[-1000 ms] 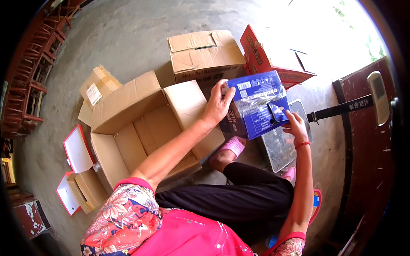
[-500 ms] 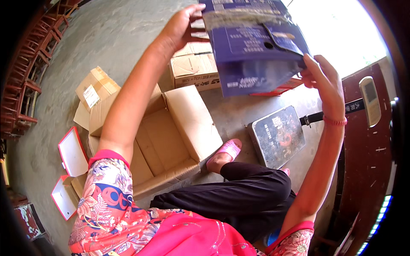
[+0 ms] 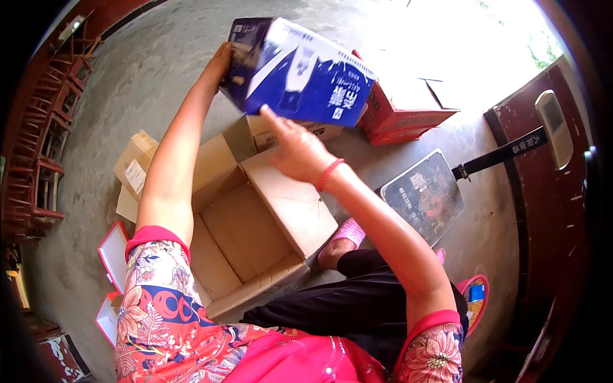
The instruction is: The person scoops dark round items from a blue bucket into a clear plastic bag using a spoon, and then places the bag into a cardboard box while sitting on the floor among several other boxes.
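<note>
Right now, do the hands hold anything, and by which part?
The left hand holds the blue box by its left end; right hand at its lower edge, grip unclear.

I've got a flat platform scale [image 3: 421,195] on the concrete flr [image 3: 182,41], its display unit [image 3: 553,131] by a dk-red board [image 3: 550,236], far R. Red carton [image 3: 408,121] nr scale. I see red-brown chairs [image 3: 43,137] far L, plus a small brown box [image 3: 142,150] w/ white label [image 3: 135,176].
</note>
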Motion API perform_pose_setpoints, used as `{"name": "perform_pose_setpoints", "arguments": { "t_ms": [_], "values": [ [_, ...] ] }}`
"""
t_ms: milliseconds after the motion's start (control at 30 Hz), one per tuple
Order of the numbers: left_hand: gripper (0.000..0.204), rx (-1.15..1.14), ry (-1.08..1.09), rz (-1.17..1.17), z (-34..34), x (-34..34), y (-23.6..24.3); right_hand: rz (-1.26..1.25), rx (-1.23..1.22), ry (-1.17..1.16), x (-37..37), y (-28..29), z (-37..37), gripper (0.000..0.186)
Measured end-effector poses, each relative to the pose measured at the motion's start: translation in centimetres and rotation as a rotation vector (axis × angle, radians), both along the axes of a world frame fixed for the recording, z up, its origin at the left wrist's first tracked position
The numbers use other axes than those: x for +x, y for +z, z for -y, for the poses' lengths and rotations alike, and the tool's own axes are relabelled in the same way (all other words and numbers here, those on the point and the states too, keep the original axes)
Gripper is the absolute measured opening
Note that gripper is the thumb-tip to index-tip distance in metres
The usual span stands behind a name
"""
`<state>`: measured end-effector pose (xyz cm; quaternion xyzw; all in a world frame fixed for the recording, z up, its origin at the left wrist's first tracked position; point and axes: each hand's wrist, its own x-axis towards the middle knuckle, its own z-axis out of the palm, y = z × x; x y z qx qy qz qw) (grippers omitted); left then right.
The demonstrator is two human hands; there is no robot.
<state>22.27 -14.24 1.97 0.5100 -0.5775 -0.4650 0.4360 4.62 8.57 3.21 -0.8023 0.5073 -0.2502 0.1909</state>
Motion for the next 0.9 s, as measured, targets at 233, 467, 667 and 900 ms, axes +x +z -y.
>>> {"name": "perform_pose_setpoints", "arguments": {
  "t_ms": [233, 467, 667, 900],
  "values": [
    [0.080, 0.269, -0.153, 0.004, 1.6, 9.1, -7.0, 0.112, 0.507, 0.016, 3.0, -2.9, 2.1, 0.079],
    [0.081, 0.419, -0.130, -0.493, -3.8, 4.4, -7.5, 0.066, 0.643, -0.149, 1.6, -6.5, 2.4, 0.082],
    [0.066, 0.416, -0.222, -0.478, -7.7, 0.6, -3.9, 0.009, 0.598, -0.251, -5.4, -12.9, 3.9, 0.037],
    [0.053, 0.721, -0.074, -0.376, -5.2, 5.0, -9.2, 1.150, 0.749, -1.034, -14.1, -15.8, 1.3, 0.062]
  ]
}}
